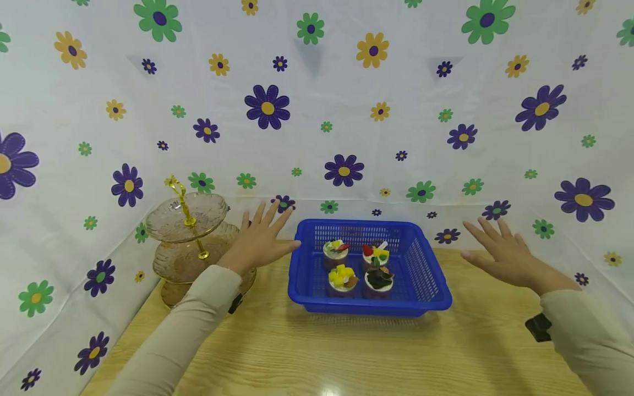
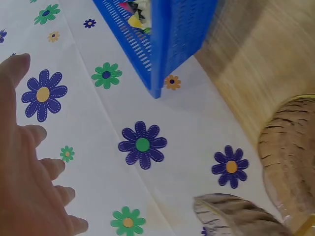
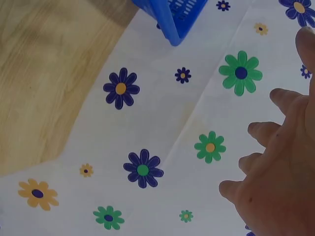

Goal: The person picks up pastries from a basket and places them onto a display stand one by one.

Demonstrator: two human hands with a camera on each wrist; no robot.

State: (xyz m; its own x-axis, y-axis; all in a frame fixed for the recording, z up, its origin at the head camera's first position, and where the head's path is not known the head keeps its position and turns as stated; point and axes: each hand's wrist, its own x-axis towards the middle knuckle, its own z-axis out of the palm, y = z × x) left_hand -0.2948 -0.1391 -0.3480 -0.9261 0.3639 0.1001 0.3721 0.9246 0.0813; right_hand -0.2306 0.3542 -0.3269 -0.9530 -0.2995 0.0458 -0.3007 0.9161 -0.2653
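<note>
My left hand [image 1: 260,239] is held with fingers spread between the tiered stand [image 1: 188,242] and the blue basket [image 1: 297,275], holding nothing. Off to the basket's right, my right hand [image 1: 510,256] is also spread and bare. Inside the basket sit small cupcakes in a cluster: one topped with yellow fruit cubes [image 1: 342,276], one with dark chocolate pieces [image 1: 378,279], one with kiwi and strawberry [image 1: 335,249], and one with a strawberry and yellow fruit [image 1: 375,252]. The left wrist view shows the left hand's fingers [image 2: 54,167] stretched out.
The stand has scalloped, clear amber plates with gold rims and a gold handle [image 1: 178,192]. Both stand and basket rest on a light wooden table [image 1: 317,357]. White cloth with printed flowers [image 1: 317,82] hangs behind the table and along its sides.
</note>
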